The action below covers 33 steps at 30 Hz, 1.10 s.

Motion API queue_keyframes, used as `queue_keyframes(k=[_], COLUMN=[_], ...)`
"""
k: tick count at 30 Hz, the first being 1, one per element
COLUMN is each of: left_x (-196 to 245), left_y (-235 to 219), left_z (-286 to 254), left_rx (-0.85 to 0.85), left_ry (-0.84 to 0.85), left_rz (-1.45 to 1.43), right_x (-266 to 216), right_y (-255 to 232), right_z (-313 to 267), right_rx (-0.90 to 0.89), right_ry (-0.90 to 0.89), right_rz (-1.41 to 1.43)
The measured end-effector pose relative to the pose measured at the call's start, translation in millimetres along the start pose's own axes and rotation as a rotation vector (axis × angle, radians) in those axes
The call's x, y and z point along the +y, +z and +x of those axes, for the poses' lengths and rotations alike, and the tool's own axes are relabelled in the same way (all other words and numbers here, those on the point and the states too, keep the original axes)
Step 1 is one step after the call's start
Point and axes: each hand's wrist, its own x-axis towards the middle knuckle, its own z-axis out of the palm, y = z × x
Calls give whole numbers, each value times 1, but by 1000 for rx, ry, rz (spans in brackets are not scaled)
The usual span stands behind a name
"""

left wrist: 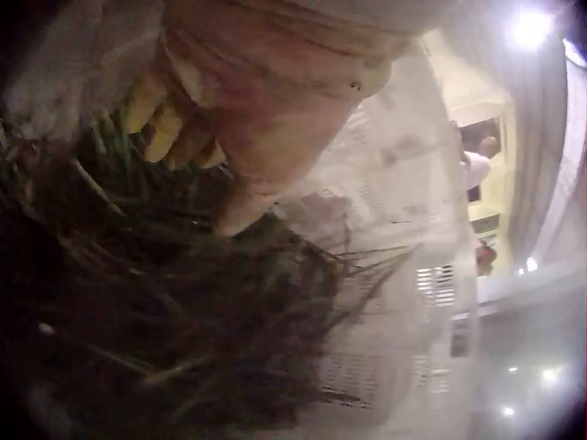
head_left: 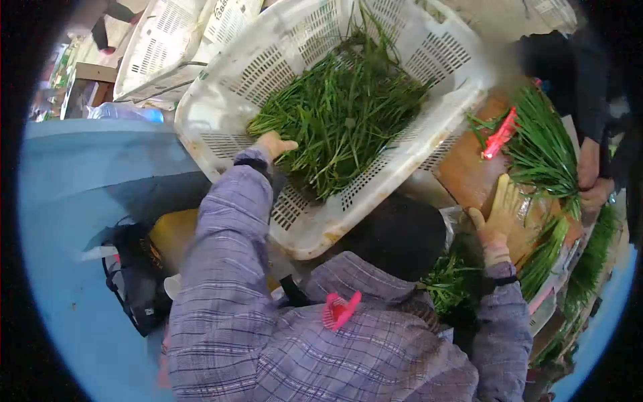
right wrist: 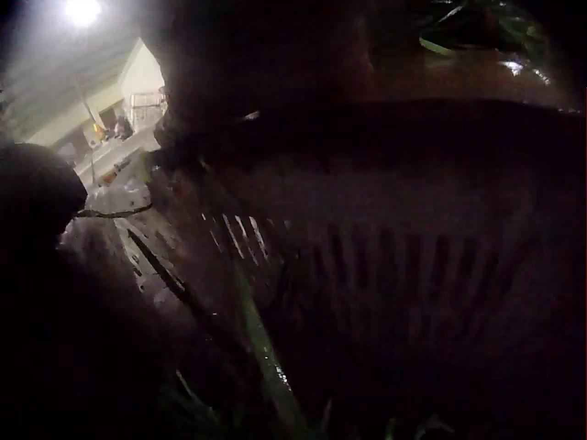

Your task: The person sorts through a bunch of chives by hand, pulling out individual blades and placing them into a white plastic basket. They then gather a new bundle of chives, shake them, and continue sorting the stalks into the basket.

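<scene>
My left hand (head_left: 271,144) is at the near left edge of a heap of long green leafy stalks (head_left: 348,107), inside a white slotted plastic basket (head_left: 295,244). In the left wrist view its yellowish fingertips (left wrist: 165,133) point down at the stalks, thumb spread apart from them. My right hand (head_left: 499,218), in a pale yellowish glove, rests with straight fingers on a wet brown board (head_left: 465,177). Beside it lies a bundle of long green leaves (head_left: 542,144), gripped at its near end by another person's hands (head_left: 593,187). The right wrist view is mostly dark.
A red-pink strip (head_left: 499,134) lies on the board. More greens lie below the board (head_left: 452,285) and at the right (head_left: 589,258). Another white crate (head_left: 157,57) stands back left. A blue surface (head_left: 87,194) and a black bag (head_left: 130,281) are at the left.
</scene>
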Motion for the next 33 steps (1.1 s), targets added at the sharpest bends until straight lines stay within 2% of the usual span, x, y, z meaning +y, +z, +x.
queue_keyframes(k=[1,3,4,5,6,8,11,12,14,15,16,18,19,20,22,24,26,27,28,29,30,31,32,33], left_x=[7,-9,12,35,54,55,41,52,78,87,88,88,101,117,145,137,134,132,112,81,78,84,83,80], left_y=[9,41,33,25,14,33,66,64,66,66,76,99,98,89,74,72,67,63,76,98,100,100,103,110], left_z=[-14,15,0,-18,-31,-25,1,2,-11,-13,-12,-10,-26,-45,-73,-71,-83,-87,-80,-65,-64,-57,-52,-44], left_rx=[53,17,-13,-2,-152,-24,63,61,-12,-117,-117,-264,-139,-135,-24,-44,143,178,170,98,27,-141,-145,-192], left_ry=[-28,-48,-56,-156,-112,-209,-113,-102,-218,-193,-195,-108,-109,-116,-283,-269,-210,-230,-227,-159,-86,-236,-228,-216], left_rz=[25,33,35,27,-11,-85,-139,-130,-149,-172,-169,-272,-49,-47,200,237,314,289,297,6,-286,-105,-100,-235], right_x=[1,-2,-2,4,4,-1,0,-1,-4,-5,-5,-4,-2,-2,-4,-4,-3,-5,-8,-10,-9,-7,-5,-4], right_y=[-1,-3,-4,3,2,-1,-2,-3,-7,-9,-10,-8,-6,-3,-4,-5,-5,-7,-12,-13,-12,-11,-10,-11], right_z=[0,1,0,-1,0,0,-1,1,1,-3,-2,2,1,0,0,1,-1,0,2,2,1,2,1,2], right_rx=[-64,-65,-55,-52,-52,-55,-38,-36,-50,-62,-62,-46,-38,-37,-13,12,-3,-9,-6,0,0,-22,-50,-49], right_ry=[15,18,25,18,32,51,30,44,58,62,61,53,47,42,45,54,69,79,82,82,89,80,72,81], right_rz=[-64,-48,-42,-37,-37,0,-1,-2,-1,2,-3,-1,-17,-32,37,96,99,96,103,113,113,73,31,23])
